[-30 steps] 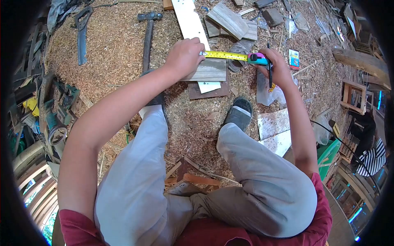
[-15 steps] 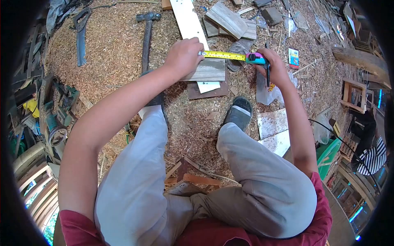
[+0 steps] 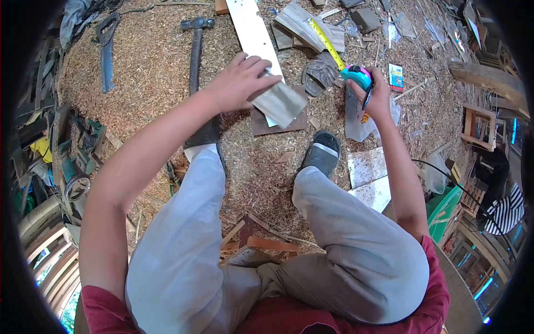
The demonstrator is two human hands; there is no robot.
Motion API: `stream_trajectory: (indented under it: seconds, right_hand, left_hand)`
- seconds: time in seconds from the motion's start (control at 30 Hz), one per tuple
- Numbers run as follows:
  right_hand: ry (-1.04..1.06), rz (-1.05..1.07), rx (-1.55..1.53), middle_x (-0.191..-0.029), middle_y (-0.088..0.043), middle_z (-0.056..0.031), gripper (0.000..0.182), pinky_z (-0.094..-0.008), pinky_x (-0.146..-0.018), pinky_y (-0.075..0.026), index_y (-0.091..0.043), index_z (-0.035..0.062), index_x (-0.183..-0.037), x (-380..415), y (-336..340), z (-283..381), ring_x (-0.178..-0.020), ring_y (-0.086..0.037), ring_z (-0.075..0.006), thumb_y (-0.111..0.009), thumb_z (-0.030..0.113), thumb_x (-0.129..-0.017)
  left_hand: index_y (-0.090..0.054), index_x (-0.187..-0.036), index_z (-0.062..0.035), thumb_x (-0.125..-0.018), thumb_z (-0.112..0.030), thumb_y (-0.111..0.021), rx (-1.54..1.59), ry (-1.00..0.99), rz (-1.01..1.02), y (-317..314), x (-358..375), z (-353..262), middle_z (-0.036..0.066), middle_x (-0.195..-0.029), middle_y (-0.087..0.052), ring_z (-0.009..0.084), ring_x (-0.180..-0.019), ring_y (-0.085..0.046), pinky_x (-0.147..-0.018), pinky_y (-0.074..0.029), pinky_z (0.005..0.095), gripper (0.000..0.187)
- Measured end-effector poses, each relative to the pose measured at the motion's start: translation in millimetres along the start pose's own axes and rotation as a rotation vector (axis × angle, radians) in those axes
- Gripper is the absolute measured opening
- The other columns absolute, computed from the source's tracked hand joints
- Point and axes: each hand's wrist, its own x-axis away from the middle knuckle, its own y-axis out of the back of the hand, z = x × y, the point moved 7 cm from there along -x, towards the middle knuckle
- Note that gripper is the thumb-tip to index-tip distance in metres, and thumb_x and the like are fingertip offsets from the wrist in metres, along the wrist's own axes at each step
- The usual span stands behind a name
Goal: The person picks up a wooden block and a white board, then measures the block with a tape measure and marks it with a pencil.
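Note:
My left hand (image 3: 236,84) grips the upper left end of a short grey wooden board (image 3: 283,107), which is tilted. Under it lie a long white board (image 3: 251,30) and a brown flat piece (image 3: 297,119). My right hand (image 3: 380,96) is closed around a teal and pink tape measure (image 3: 357,75). Its yellow blade (image 3: 328,45) sticks out to the upper left, its free end above some wood offcuts (image 3: 303,25). A black pen (image 3: 367,96) is held in the same hand, against the tape measure.
A hammer (image 3: 196,53) and a handsaw (image 3: 107,55) lie on the sawdust at left. A dark sandal (image 3: 320,73) lies between the hands. Near my right hand are a clear plastic bag (image 3: 359,125) and a small blue-red packet (image 3: 396,77). A wooden frame (image 3: 479,128) stands at right.
The tape's end has come away from the board at my left hand and now points up and away. My left hand has taken hold of the board, which has turned and tilted.

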Motion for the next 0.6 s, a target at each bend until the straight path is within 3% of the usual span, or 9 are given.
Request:
stream_trajectory:
  seconds: [0.1, 0.13, 0.23, 0.27, 0.37, 0.4, 0.53, 0.6]
  right_hand:
    - [-0.024, -0.015, 0.010, -0.105, -0.075, -0.0196, 0.056, -0.0428, -0.088, -0.058, -0.067, 0.0020, -0.120, 2.5, -9.0, 0.8, -0.096, -0.074, -0.0323, -0.094, 0.034, -0.084]
    - [-0.049, -0.009, -0.003, -0.105, -0.075, -0.0199, 0.056, -0.0430, -0.088, -0.058, -0.067, 0.0018, -0.120, 3.3, -14.6, -1.4, -0.096, -0.074, -0.0325, -0.095, 0.035, -0.084]
    - [-0.100, -0.021, -0.004, -0.105, -0.076, -0.0211, 0.058, -0.0434, -0.088, -0.059, -0.067, 0.0000, -0.119, 8.4, -23.8, 2.4, -0.095, -0.075, -0.0332, -0.095, 0.037, -0.084]
    - [-0.115, -0.028, 0.006, -0.104, -0.076, -0.0212, 0.058, -0.0433, -0.088, -0.059, -0.067, -0.0004, -0.118, 9.0, -27.1, 2.0, -0.095, -0.075, -0.0332, -0.095, 0.037, -0.084]
    - [-0.141, -0.078, -0.004, -0.102, -0.075, -0.0214, 0.061, -0.0426, -0.085, -0.058, -0.067, -0.0018, -0.116, 11.2, -31.0, 3.9, -0.093, -0.075, -0.0323, -0.095, 0.040, -0.082]
    - [-0.161, -0.089, -0.017, -0.101, -0.075, -0.0214, 0.062, -0.0425, -0.084, -0.058, -0.067, -0.0019, -0.116, 10.9, -33.3, -0.2, -0.092, -0.074, -0.0320, -0.095, 0.041, -0.082]
    - [-0.250, -0.120, 0.008, -0.097, -0.074, -0.0202, 0.063, -0.0421, -0.082, -0.058, -0.066, -0.0015, -0.112, 13.2, -34.6, -7.3, -0.088, -0.073, -0.0310, -0.096, 0.043, -0.080]
    - [-0.283, -0.131, 0.027, -0.095, -0.074, -0.0189, 0.062, -0.0419, -0.081, -0.058, -0.066, -0.0009, -0.110, 17.1, -34.1, -10.0, -0.086, -0.072, -0.0303, -0.096, 0.044, -0.079]
  left_hand:
    - [-0.049, -0.163, -0.0260, -0.081, -0.009, -0.082, -0.285, 0.033, -0.173, 9.2, -5.8, 11.2, 0.019, -0.159, -0.050, 0.0397, -0.152, -0.044, -0.129, -0.030, 0.0559, 0.090]
    - [-0.046, -0.164, -0.0185, -0.083, -0.004, -0.074, -0.172, 0.124, -0.160, 11.9, -6.1, 19.1, 0.022, -0.162, -0.045, 0.0421, -0.152, -0.043, -0.128, -0.032, 0.0566, 0.087]
    - [-0.044, -0.163, -0.0111, -0.082, -0.017, -0.077, 0.124, 0.367, -0.228, 13.0, 5.1, 28.3, 0.025, -0.161, -0.044, 0.0454, -0.150, -0.043, -0.126, -0.035, 0.0565, 0.087]
    - [-0.044, -0.159, -0.0024, -0.082, -0.041, -0.083, 0.103, 0.416, -0.205, 9.3, 10.0, 25.9, 0.027, -0.155, -0.046, 0.0478, -0.144, -0.047, -0.123, -0.039, 0.0559, 0.095]
    - [-0.042, -0.157, 0.0012, -0.078, -0.061, -0.086, 0.236, 0.579, -0.068, 3.7, 24.1, -4.5, 0.027, -0.145, -0.049, 0.0478, -0.137, -0.051, -0.117, -0.044, 0.0562, 0.110]
    - [-0.036, -0.160, 0.0035, -0.074, -0.067, -0.090, 0.229, 0.593, -0.047, -2.5, 27.6, -15.0, 0.026, -0.139, -0.049, 0.0467, -0.132, -0.053, -0.113, -0.046, 0.0552, 0.124]
    - [-0.026, -0.166, 0.0020, -0.067, -0.058, -0.098, 0.265, 0.609, 0.000, -13.0, 30.0, -38.8, 0.027, -0.142, -0.047, 0.0474, -0.133, -0.053, -0.112, -0.047, 0.0544, 0.135]
    - [-0.026, -0.166, 0.0006, -0.068, -0.051, -0.098, 0.283, 0.615, -0.019, -12.4, 28.6, -40.7, 0.027, -0.146, -0.046, 0.0471, -0.135, -0.052, -0.114, -0.046, 0.0548, 0.133]
